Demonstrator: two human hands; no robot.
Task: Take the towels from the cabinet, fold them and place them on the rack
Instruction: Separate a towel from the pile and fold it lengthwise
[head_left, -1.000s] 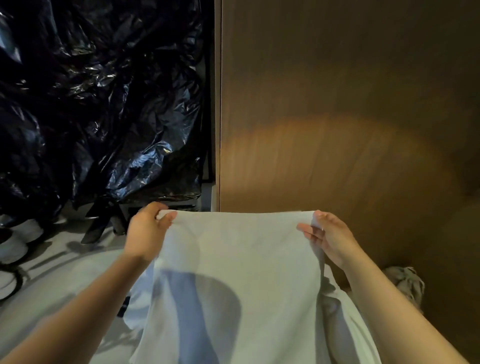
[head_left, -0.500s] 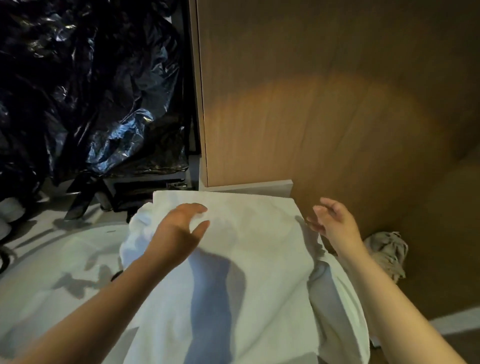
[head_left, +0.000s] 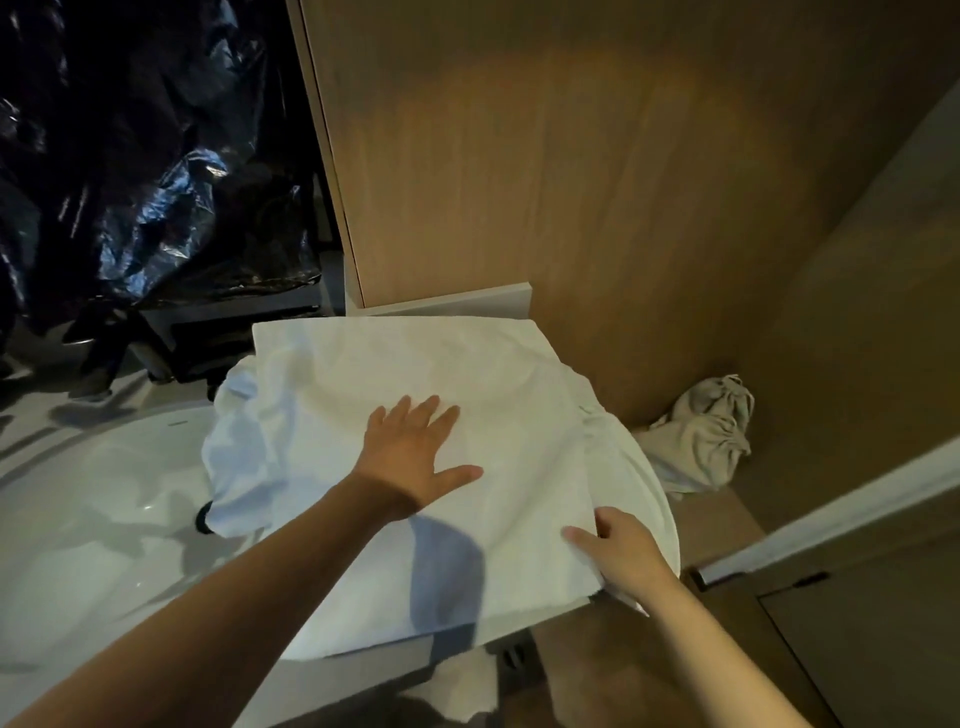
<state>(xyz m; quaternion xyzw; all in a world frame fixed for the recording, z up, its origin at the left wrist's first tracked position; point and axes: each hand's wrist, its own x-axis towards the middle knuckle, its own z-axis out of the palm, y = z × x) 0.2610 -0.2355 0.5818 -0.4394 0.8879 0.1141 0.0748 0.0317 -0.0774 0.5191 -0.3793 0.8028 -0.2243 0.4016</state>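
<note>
Over the right end of a white basin (head_left: 93, 519) we have a white towel (head_left: 415, 415) spread flat, its far edge lying just short of a pale ledge (head_left: 457, 301) at the foot of a wood-grain wall panel (head_left: 545, 156). Our left hand (head_left: 415, 457) rests palm down on the towel's middle, fingers spread and gripping nothing. Our right hand (head_left: 618, 551) pinches the towel's near right corner between thumb and fingers. Crumpled white cloth (head_left: 234, 457) bulges from under the towel's left edge. Black plastic sheeting (head_left: 130, 156) fills the far left. A grey bundle of cloth (head_left: 706, 431) sits in the wooden corner at right. We can read no writing or labels anywhere.
</note>
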